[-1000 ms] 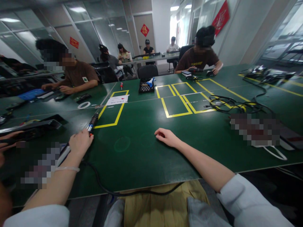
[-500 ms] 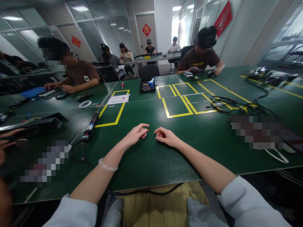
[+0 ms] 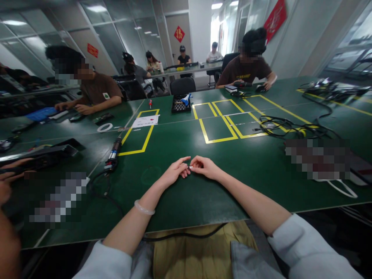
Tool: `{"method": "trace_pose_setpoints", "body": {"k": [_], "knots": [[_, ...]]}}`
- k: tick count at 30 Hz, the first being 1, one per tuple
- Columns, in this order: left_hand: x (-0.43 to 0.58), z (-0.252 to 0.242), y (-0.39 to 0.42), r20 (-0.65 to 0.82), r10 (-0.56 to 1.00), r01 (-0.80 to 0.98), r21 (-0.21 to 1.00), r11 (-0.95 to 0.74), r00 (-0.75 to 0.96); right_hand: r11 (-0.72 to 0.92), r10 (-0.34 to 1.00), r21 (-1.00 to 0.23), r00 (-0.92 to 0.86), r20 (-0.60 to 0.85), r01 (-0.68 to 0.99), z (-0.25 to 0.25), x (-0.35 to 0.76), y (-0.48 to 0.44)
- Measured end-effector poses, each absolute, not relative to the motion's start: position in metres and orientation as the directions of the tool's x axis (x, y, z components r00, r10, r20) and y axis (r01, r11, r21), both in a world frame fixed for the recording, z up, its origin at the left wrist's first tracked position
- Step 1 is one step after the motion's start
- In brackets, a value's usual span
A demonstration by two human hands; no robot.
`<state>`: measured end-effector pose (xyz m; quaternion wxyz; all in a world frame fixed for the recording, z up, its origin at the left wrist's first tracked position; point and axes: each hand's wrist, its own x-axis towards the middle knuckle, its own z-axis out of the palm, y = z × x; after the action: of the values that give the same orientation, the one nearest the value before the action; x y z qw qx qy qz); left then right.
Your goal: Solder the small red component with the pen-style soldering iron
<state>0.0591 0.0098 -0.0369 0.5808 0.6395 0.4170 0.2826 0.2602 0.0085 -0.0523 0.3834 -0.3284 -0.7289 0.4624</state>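
Both my hands meet over the green table (image 3: 186, 193) in front of me. My left hand (image 3: 174, 172) has its fingers curled, fingertips touching those of my right hand (image 3: 205, 167). The right hand is closed in a pinch on a tiny pale item at the fingertips, too small to name. An electric screwdriver (image 3: 113, 154) with a black cable lies on the table to the left, apart from both hands.
Yellow tape rectangles (image 3: 216, 126) mark the table. A white paper (image 3: 144, 121) and a black parts tray (image 3: 179, 104) lie further back. Tangled black cables (image 3: 279, 127) lie at the right. Several people sit around the table and behind it.
My left hand let go of the electric screwdriver at the left and came to the middle, where its fingertips now touch my right hand. The right hand has barely moved.
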Motion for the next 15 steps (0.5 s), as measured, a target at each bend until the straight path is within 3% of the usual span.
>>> {"method": "trace_pose_setpoints", "body": {"k": [8, 15], "knots": [[0.0611, -0.0368, 0.0076, -0.111, 0.842, 0.25, 0.968, -0.029, 0.529, 0.45, 0.814, -0.87, -0.494, 0.306, 0.203, -0.0517, 0.2594, 0.0072], [0.0605, -0.0379, 0.007, -0.101, 0.855, 0.212, 0.977, -0.01, 0.509, 0.368, 0.844, -0.908, -0.483, 0.234, 0.203, -0.0522, 0.2604, 0.0075]]}}
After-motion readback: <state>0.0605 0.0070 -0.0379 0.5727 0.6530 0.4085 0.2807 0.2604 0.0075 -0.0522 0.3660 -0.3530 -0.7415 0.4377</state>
